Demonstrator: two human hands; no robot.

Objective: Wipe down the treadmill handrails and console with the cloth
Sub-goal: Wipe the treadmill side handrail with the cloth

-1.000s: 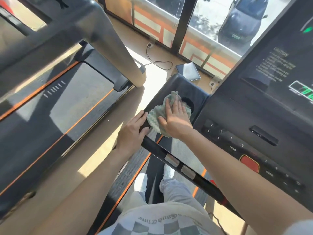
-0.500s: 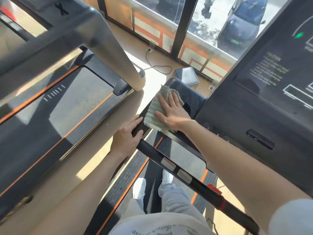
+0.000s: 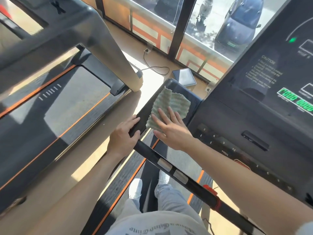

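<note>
Under spread, flat fingers (image 3: 161,116) of the right hand (image 3: 171,131), the cloth (image 3: 169,102) lies on the side tray (image 3: 179,84), extending toward 12 o'clock. At 9 o'clock, the left hand (image 3: 123,134) curls over the tray edge. Risk: the unpinched cloth may bunch or slide off.

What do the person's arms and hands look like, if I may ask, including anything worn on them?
Both forearms are bare. The left hand and right hand show no gloves, rings or watch. A pale sleeve shows only on the right upper arm, at the frame's lower right corner.

Gym: treadmills (image 3: 67,106) beside window (image 3: 194,22)
</note>
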